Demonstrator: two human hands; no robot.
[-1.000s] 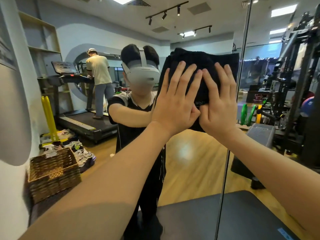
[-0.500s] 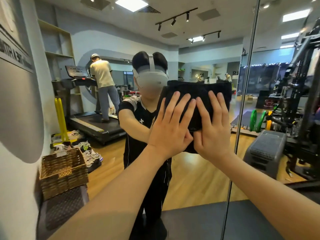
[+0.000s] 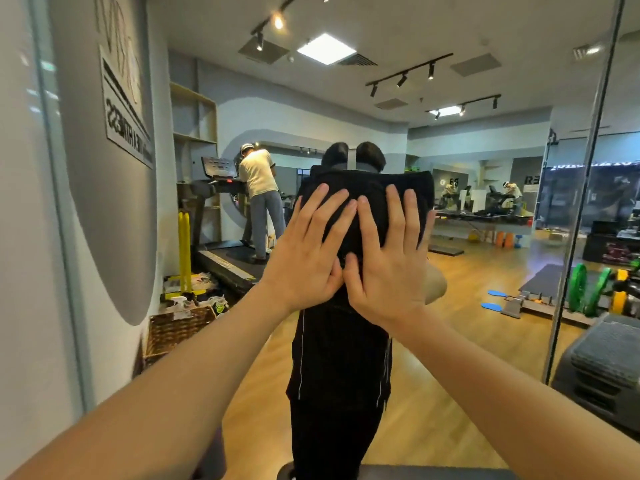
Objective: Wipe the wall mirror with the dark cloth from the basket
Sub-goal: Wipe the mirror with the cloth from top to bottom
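Now the person is wiping the wall mirror [image 3: 485,306], with both hands pressing the dark cloth [image 3: 370,192] flat against the glass, roughly midway between the mirror's left edge and the vertical seam toward its right. The left hand [image 3: 304,258] and right hand [image 3: 388,268] are lying side by side, thumbs touching, fingers straight and spread; neither grip is clenching the fabric. To wipe well, the palms are best kept flat so pressure spreads evenly, and strokes should overlap without letting the cloth bunch. Whether its lower edge is folded under the palms is hard to tell. The wicker basket [image 3: 180,330] is sitting on the floor by the mirror's lower left corner.
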